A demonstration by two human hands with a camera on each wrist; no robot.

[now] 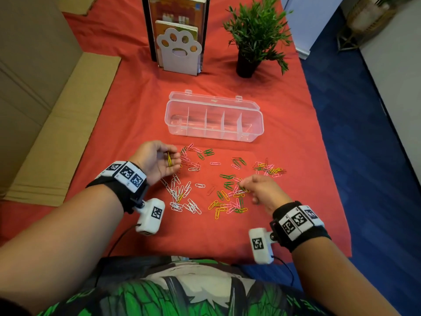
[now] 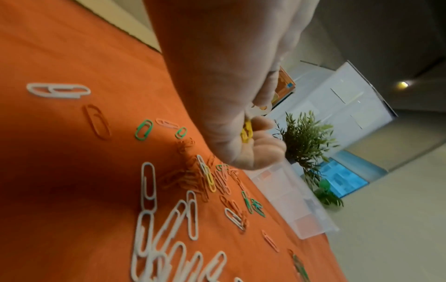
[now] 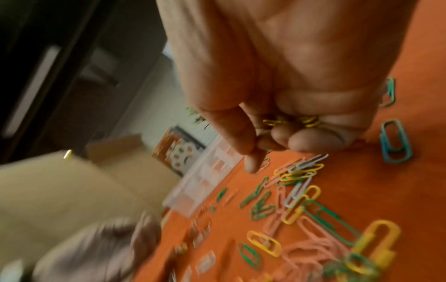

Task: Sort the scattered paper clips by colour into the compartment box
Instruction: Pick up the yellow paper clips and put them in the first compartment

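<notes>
Paper clips in white (image 1: 182,197), pink (image 1: 191,160), green (image 1: 208,152) and yellow (image 1: 216,210) lie scattered on the red cloth (image 1: 141,110). Beyond them stands the clear compartment box (image 1: 255,135), lid open, with nothing visible in its compartments. My left hand (image 1: 174,157) is palm-up left of the clips, fingers curled round a few yellow clips (image 1: 169,159), also in the left wrist view as yellow clips (image 2: 246,131). My right hand (image 1: 245,184) hovers low over the mixed pile (image 1: 230,201). Its curled fingers hold yellow clips (image 3: 301,121), thumb and forefinger pointing down.
A white paw-shaped bookend (image 1: 180,49) with books and a potted plant (image 1: 252,39) stand at the back of the table. Flat cardboard (image 1: 57,133) lies along the left. The table's right edge drops to blue floor (image 1: 364,156).
</notes>
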